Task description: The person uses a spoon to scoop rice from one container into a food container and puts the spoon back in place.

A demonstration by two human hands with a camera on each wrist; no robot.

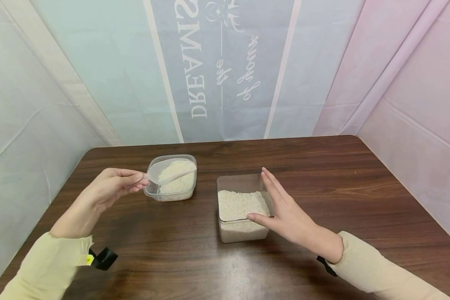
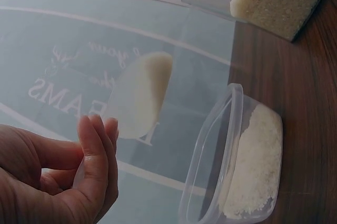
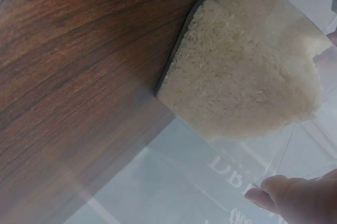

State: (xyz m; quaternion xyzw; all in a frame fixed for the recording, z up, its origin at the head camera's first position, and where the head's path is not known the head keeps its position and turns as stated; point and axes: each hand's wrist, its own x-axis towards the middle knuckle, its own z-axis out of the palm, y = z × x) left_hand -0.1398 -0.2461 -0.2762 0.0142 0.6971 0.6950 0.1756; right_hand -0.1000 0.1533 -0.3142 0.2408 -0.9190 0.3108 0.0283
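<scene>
Tabletop, rice, left hand holding scoop

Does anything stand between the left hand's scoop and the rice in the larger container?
Only the left wall of the larger container, rising above the rice. Nothing else visible blocks the scoop; the right hand is at the opposite side.

on surface: food tub left, storage bin right and nearer front | rice in both | spoon above food tub, in left hand | right hand at storage bin's right | backdrop behind
</scene>
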